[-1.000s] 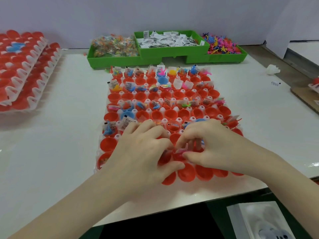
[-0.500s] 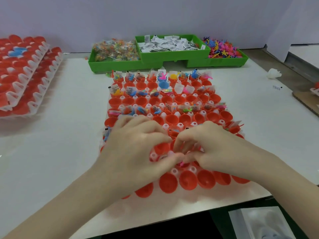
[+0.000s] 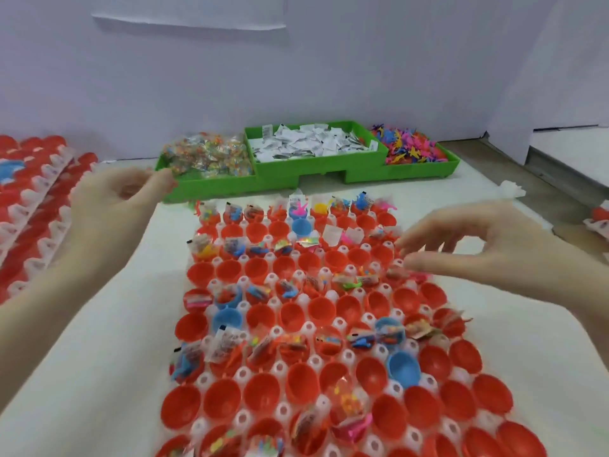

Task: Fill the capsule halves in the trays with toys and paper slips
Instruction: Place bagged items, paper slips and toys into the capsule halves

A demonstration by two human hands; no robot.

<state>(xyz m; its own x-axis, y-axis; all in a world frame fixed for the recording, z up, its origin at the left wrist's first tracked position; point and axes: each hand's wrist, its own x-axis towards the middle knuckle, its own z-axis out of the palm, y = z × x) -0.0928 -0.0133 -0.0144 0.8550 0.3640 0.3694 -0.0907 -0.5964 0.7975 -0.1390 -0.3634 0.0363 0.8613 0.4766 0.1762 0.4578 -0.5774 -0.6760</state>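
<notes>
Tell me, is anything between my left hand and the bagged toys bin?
Nothing visible. The left hand is raised beside the green bin's near left corner, with only bare table between it and the bagged toys.

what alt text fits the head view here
Two empty hands, left and right, are raised over a tray of red and blue capsule halves, some holding toys and slips. Behind it, a green bin holds bagged toys, paper slips and loose colourful toys.

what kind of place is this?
Likely a small toy-packing workbench: a tray of red capsule halves, green bins of paper slips and plastic toys, more filled trays stacked left.
</notes>
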